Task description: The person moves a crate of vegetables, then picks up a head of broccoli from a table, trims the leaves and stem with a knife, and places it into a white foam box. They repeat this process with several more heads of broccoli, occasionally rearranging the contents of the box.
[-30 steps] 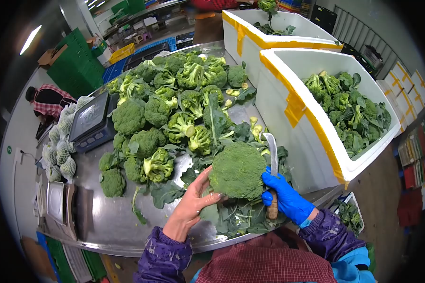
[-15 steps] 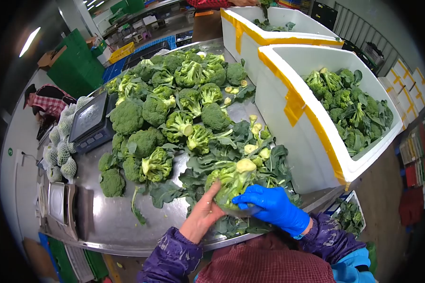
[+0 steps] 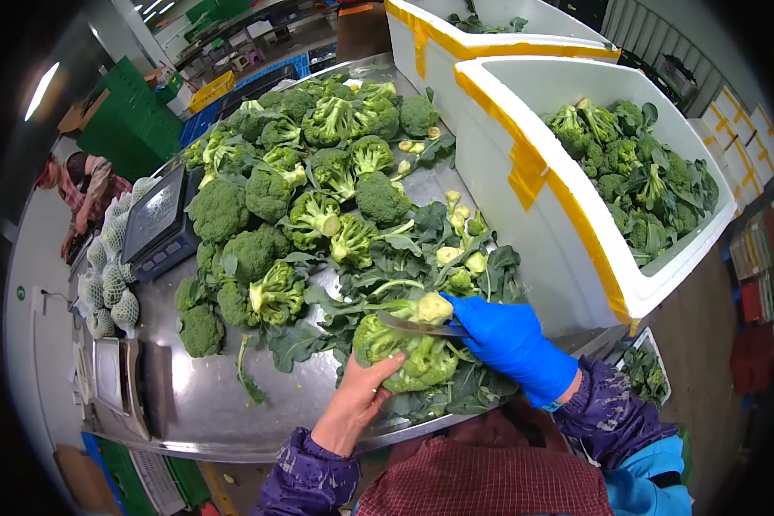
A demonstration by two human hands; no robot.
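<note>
My bare left hand point(image 3: 359, 402) grips a broccoli head point(image 3: 404, 353) lying stem-up on the steel table point(image 3: 198, 396). My right hand point(image 3: 509, 337), in a blue glove, holds a knife point(image 3: 417, 326) whose blade lies across the broccoli's pale stem point(image 3: 434, 307). Cut leaves point(image 3: 456, 396) and stem pieces point(image 3: 460, 258) lie around and under the head, near the table's front edge.
A big pile of broccoli point(image 3: 292, 172) covers the table's middle and back. A scale point(image 3: 155, 224) and netted broccoli bags point(image 3: 112, 284) stand at the left. Two white foam boxes point(image 3: 533, 215) at the right hold broccoli. Another person point(image 3: 82, 185) bends at far left.
The broccoli head was turned from crown-up to stem-up and lowered onto the leaves. My right hand has swung the knife from upright to flat across the stem.
</note>
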